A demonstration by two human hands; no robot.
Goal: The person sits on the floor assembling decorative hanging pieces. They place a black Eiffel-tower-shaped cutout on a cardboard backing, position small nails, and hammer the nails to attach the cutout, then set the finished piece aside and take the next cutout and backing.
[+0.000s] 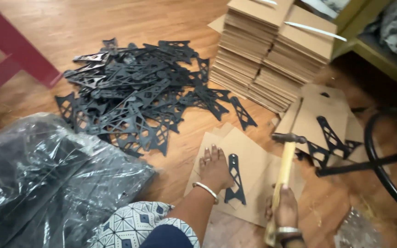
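- Your left hand (215, 168) is pressing flat, fingers spread, on the cardboard sheet (249, 160) on the floor, touching the black bracket (235, 180).
- Your right hand (285, 210) is gripping the hammer (283, 171), its head raised just right of the bracket.

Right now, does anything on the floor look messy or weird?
Yes. The black lattice brackets lie in a tangled heap on the wooden floor, pointing every way, while the cardboard sheets beside them stand neatly stacked. Nothing looks broken. The left hand presses one bracket flat; the right hand holds a hammer.
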